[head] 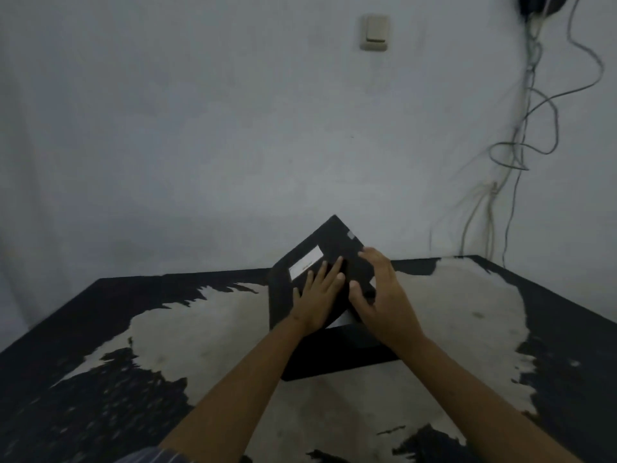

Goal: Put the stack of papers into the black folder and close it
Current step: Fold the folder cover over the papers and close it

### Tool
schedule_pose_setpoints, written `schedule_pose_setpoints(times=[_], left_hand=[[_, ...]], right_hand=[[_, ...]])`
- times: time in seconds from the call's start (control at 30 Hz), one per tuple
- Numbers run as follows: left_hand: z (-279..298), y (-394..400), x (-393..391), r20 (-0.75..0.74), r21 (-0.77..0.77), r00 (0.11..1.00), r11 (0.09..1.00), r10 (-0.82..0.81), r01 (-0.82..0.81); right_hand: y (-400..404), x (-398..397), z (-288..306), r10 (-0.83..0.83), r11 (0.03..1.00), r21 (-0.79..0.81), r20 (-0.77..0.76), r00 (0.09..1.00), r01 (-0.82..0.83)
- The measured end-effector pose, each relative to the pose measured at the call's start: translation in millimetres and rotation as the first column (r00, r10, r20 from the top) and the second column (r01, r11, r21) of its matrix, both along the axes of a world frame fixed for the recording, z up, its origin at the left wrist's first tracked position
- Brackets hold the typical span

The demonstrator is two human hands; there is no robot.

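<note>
Hands meet over a black folder [337, 242] near the far edge of a table [567, 329], a little right of its middle. The tabletop is black, with its surface worn away into a large pale, ragged-edged patch. The folder is rectangular and matte, with its upper cover tilted up so one corner points toward the wall [200, 128]. A white rectangular label [305, 264] sits on that cover; its writing is too blurred to read. A small grey tag [351, 234] marks the cover near its top corner.

The left hand [317, 295] lies flat on the cover, fingers spread and straight, gripping nothing. The right hand [377, 289] curls over the cover's right edge, thumb underneath and fingers on top, pinching the cover. A thin white sliver of papers [344, 318] shows below the cover, between the two wrists, lying inside the folder.

On the pale wall hangs a cream light switch [374, 32], and loose cables [534, 111] trail down the right side.
</note>
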State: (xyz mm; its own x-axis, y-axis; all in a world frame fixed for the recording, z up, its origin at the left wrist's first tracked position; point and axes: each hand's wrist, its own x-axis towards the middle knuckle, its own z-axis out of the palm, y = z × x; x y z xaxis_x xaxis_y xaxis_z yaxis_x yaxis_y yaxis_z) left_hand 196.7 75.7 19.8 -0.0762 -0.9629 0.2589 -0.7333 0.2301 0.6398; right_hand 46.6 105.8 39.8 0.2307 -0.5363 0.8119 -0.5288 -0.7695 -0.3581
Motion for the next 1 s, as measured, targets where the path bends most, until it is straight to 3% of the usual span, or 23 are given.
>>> schedule_pose_setpoints(times=[0.07,0.23,0.4,0.5,0.57,0.73,1.0], left_hand=[[-10.2,-7.8,-8.2,0.162,0.024,0.987,1.0,-0.013,0.009],[-29.6,-16.0,-29.9,0.381,0.097,0.923,0.995,-0.044,0.007],[-48.8,-25.1,-31.7,0.533,0.143,0.843,0.99,-0.076,-0.001],[-50.0,-28.6,-33.0,0.487,0.175,0.872,0.984,-0.057,-0.033],[-48.1,-29.8,-32.8,0.489,0.178,0.871,0.982,-0.034,-0.061],[-40.8,-36.9,-28.0,0.528,0.074,0.849,0.996,-0.004,-0.041],[-49.9,-33.8,-24.8,0.484,0.108,0.874,0.994,-0.044,-0.009]], right_hand=[[-4.7,-14.5,-17.5,-0.031,0.997,0.066,0.049,0.998,0.027],[-13.1,-38.6,-55.3,-0.088,0.973,0.225,0.141,0.986,0.055],[-15.9,-53.4,-86.4,-0.193,0.909,0.391,0.088,0.977,0.145],[-21.4,-54.6,-84.5,-0.294,0.885,0.374,-0.014,0.956,0.278],[-28.1,-48.9,-77.7,-0.317,0.847,0.392,-0.172,0.933,0.36],[-59.7,-28.9,-70.1,-0.195,0.729,0.437,-0.604,0.772,0.527],[-103.1,-7.7,-48.4,-0.044,0.669,0.491,-0.723,0.69,0.558]])
